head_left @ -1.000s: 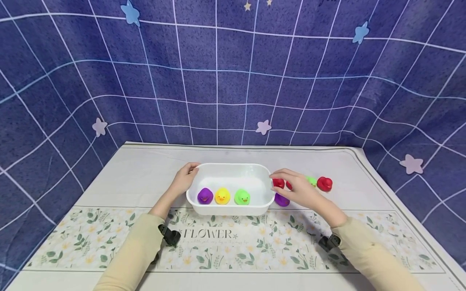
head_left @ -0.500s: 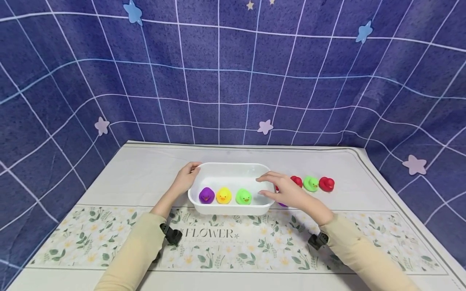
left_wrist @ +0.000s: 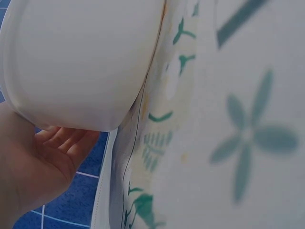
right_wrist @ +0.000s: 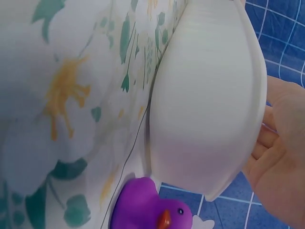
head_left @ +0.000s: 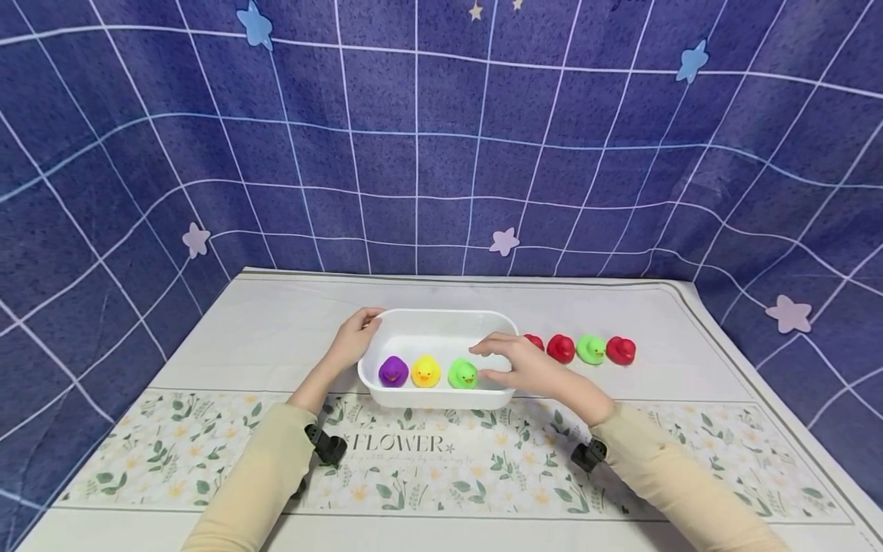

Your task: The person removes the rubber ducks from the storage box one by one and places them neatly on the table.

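A white plastic tub (head_left: 434, 399) stands on the table. Along its near side sit a purple rubber duck (head_left: 393, 372), a yellow rubber duck (head_left: 425, 371) and a green rubber duck (head_left: 463, 374). My left hand (head_left: 352, 339) holds the tub's left end by the rim, its fingers bent against the outside in the left wrist view. Over the right end reaches my right hand (head_left: 527, 366), thumb and fingers spread apart beside the green duck, with nothing visible between them. Whether the thumb touches that duck I cannot tell.
Right of the tub are a red duck (head_left: 561, 348), a green duck (head_left: 592, 349), another red duck (head_left: 621, 350) and a partly covered red one (head_left: 534, 342). The right wrist view shows a purple duck (right_wrist: 138, 205) by the tub. A blue curtain (head_left: 441, 169) hangs behind.
My right hand has moved left from beside the tub's right rim to over its inside, near the green duck. The left hand keeps its hold; the ducks in the tub stay put.
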Motion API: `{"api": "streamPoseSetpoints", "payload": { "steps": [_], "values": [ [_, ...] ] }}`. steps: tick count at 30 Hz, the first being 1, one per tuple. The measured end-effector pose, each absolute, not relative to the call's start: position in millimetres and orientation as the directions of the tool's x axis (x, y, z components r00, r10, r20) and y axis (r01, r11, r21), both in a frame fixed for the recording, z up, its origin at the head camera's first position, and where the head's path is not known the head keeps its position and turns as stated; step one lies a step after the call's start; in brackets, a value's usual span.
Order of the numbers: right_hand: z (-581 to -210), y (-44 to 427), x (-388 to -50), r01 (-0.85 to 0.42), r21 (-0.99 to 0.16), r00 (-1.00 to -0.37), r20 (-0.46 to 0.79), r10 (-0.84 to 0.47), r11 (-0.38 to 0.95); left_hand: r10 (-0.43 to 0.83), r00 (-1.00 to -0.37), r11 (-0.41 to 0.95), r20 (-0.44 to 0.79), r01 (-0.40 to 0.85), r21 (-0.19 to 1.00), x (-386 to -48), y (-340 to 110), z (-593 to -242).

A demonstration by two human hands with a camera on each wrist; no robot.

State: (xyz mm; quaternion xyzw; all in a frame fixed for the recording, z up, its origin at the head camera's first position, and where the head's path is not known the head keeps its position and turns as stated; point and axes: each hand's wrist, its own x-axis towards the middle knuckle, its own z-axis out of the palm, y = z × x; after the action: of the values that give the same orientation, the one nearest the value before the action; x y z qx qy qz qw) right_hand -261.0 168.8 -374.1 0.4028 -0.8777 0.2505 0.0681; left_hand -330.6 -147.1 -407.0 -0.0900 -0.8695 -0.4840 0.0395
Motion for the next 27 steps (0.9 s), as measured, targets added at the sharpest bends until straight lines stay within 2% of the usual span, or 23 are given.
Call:
{"api": "streamPoseSetpoints", "payload": {
  "steps": [12, 20, 27],
  "values": [
    [-381.3, 158.2, -266.0, -0.716, -0.417, -0.683, 0.252, -0.685, 0.561, 0.127, -0.982, 0.508, 0.141, 0.187, 0.841, -335.0, -145.5, -411.5],
    [-380.8, 153.7, -266.4, -0.691, -0.415, -0.707, 0.213, -0.675, 0.592, 0.135, -0.967, 0.493, 0.215, 0.254, 0.832, -332.8, -147.3, -412.3],
    [-380.4, 149.3, -266.9, -0.660, -0.399, -0.734, 0.159, -0.661, 0.636, 0.131, -0.979, 0.516, 0.153, 0.199, 0.833, -335.9, -147.6, -412.9]
  ]
}}
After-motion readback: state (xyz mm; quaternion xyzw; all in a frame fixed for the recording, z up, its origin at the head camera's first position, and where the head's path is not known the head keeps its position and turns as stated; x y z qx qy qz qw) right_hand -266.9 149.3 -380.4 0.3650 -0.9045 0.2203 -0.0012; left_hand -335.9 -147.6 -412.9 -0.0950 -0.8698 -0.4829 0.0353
